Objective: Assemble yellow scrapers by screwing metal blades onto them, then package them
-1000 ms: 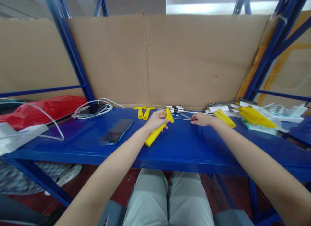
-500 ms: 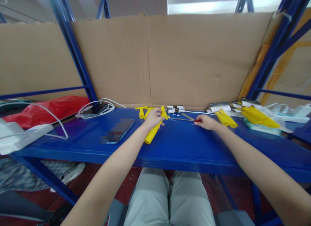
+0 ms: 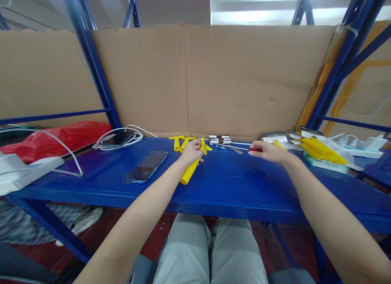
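Observation:
My left hand (image 3: 192, 151) is closed round a yellow T-shaped tool (image 3: 188, 173), whose tube slants down toward the front edge of the blue table (image 3: 229, 182). My right hand (image 3: 264, 151) grips the red handle of a screwdriver (image 3: 255, 149); its thin shaft points left toward the small stack of black and white pieces (image 3: 219, 140). A flat metal blade (image 3: 236, 150) lies under the shaft. Behind my left hand rest more yellow T-shaped pieces (image 3: 176, 143). Tiny parts lie by the stack.
A phone (image 3: 150, 166) lies left of my left hand. Farther left are a coiled white cable (image 3: 139, 133), a red bag (image 3: 58, 139) and a white power strip (image 3: 33, 176). Yellow pieces (image 3: 324, 149) and packets sit at the right. Cardboard (image 3: 244, 80) stands behind.
My right hand has lifted the red-handled screwdriver off the table and moved slightly right. The flat blade stays on the table. My left hand still holds the yellow tool, almost unmoved.

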Motion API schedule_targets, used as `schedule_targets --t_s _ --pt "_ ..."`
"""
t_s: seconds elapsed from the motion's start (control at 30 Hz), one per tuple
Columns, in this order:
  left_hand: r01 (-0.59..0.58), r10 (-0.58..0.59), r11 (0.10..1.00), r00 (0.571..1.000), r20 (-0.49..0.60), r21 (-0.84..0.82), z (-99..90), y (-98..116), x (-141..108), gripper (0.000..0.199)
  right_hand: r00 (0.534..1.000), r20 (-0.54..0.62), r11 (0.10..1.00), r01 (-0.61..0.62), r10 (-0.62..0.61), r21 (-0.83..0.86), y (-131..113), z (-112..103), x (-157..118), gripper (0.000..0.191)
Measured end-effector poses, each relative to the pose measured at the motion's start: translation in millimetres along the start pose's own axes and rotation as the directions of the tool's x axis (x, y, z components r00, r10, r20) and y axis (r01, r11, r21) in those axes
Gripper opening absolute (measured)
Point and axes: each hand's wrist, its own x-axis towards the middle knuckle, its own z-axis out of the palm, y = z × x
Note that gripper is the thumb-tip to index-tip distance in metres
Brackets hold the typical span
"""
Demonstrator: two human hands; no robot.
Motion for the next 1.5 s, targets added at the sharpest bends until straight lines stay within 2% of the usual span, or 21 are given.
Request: schedule_targets --t_s 0.13,0.43,0.93,1.3,1.5 --pt "-0.012 0.012 1.0 1.0 0.001 0.012 0.9 0.4 -2.0 0.031 0.998 0.048 0.999 0.028 -0.029 0.016 -6.6 0.3 -1.0 0.037" --pt "-0.015 0.015 1.0 1.0 0.011 0.011 2.0 1.7 -3.5 0.031 0.997 0.067 0.998 0.031 -0.035 0.055 -9.5 2.9 -0.4 0.042" --pt "-0.023 0.023 1.0 0.999 0.032 0.006 3.8 3.8 -6.5 0.03 0.997 0.076 0.998 0.017 -0.022 0.065 -8.3 3.6 0.6 0.044" --pt "-0.057 0.057 0.998 0.996 0.069 -0.002 4.9 1.1 -4.5 0.024 0.997 0.076 1.0 -0.018 0.016 0.023 -10.6 2.3 -0.6 0.037" --pt "-0.065 0.065 0.998 0.995 0.07 0.0 5.5 0.7 -5.0 0.026 0.997 0.075 0.999 -0.013 0.009 0.053 -9.8 4.0 0.2 0.038"
